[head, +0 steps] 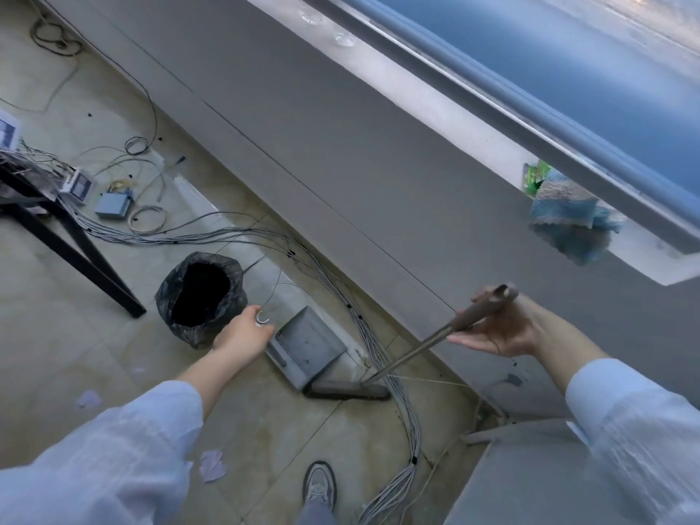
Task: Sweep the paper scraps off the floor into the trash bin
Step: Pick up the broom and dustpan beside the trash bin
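My left hand (240, 339) grips the top of the handle of a grey dustpan (308, 348) that stands on the floor by the wall. My right hand (500, 329) holds the upper end of a broom handle (413, 354), its fingers loosely curled. The broom's dark head (348, 392) rests on the floor right at the dustpan's mouth. A trash bin (200, 297) lined with a black bag stands open just left of my left hand. Pale paper scraps lie on the tiles: one scrap (89, 399) at the left, another scrap (212, 466) near my foot.
A thick bundle of grey cables (378, 335) runs along the wall base and under the broom. Small electronic boxes (113, 206) and loose wires lie at the back left beside a black table leg (87, 259). My shoe (320, 486) is near the bottom. A blue cloth (568, 225) hangs off the windowsill.
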Demonstrator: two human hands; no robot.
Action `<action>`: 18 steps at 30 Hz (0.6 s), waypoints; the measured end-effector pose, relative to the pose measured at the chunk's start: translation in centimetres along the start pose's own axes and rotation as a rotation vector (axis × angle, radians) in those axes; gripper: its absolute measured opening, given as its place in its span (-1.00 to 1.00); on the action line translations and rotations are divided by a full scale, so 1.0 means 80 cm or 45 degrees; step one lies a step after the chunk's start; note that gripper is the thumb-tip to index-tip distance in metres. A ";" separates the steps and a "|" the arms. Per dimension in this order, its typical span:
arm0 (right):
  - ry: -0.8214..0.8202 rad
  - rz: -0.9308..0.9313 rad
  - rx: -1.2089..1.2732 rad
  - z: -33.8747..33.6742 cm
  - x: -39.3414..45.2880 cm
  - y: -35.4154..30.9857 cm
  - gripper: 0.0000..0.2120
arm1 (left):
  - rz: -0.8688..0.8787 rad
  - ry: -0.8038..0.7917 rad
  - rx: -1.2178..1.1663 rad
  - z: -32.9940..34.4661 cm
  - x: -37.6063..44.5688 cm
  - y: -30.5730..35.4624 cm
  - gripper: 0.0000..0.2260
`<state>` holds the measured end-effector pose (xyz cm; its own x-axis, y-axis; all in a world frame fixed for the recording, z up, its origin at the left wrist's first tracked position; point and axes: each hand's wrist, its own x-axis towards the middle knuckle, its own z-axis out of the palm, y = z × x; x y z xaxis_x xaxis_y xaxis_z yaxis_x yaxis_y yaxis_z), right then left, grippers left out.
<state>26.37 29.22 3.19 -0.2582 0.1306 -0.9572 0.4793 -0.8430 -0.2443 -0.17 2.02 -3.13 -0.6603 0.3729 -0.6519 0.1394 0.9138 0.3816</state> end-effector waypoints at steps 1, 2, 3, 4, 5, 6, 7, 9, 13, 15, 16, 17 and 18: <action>0.002 0.028 -0.027 0.003 -0.006 0.009 -0.64 | 0.003 -0.004 0.040 0.001 0.000 0.000 -0.52; 0.020 0.058 -0.078 0.005 -0.011 0.018 -0.62 | 0.007 -0.006 0.087 0.002 0.000 -0.002 -0.52; 0.056 0.099 -0.159 0.007 -0.013 0.027 -0.60 | 0.013 -0.003 0.137 0.002 0.000 -0.004 -0.51; 0.090 0.140 -0.260 0.009 -0.014 0.035 -0.64 | 0.018 0.006 0.179 0.003 0.001 -0.006 -0.53; 0.117 0.177 -0.363 0.011 -0.012 0.043 -0.71 | 0.017 0.012 0.210 0.004 0.002 -0.009 -0.56; 0.137 0.209 -0.447 0.014 -0.009 0.054 -0.79 | 0.019 0.017 0.223 0.005 0.004 -0.013 -0.62; 0.147 0.241 -0.529 0.017 -0.008 0.064 -0.84 | 0.020 0.013 0.208 0.007 0.006 -0.016 -0.67; 0.151 0.302 -0.734 0.022 -0.003 0.086 -0.85 | 0.022 -0.002 0.146 0.013 0.006 -0.024 -0.72; 0.109 0.402 -1.036 0.044 -0.018 0.130 -0.95 | 0.068 0.034 0.076 0.014 -0.008 -0.043 -0.77; 0.078 0.385 -1.049 0.057 -0.029 0.150 -0.91 | 0.091 0.051 0.040 0.002 -0.022 -0.059 -0.83; 0.074 0.388 -1.030 0.057 -0.032 0.157 -0.89 | 0.095 0.053 0.023 -0.004 -0.026 -0.067 -0.89; 0.083 0.392 -1.001 0.061 -0.039 0.168 -0.88 | 0.102 0.051 0.004 -0.015 -0.035 -0.079 -0.93; 0.099 0.399 -0.963 0.066 -0.047 0.182 -0.88 | 0.117 0.048 -0.015 -0.028 -0.047 -0.095 -0.91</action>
<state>29.90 13.68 4.06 0.0268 0.0068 -0.9996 0.9625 -0.2703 0.0240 -0.43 -6.66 -2.09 -0.6727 0.4487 -0.5883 0.1922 0.8738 0.4467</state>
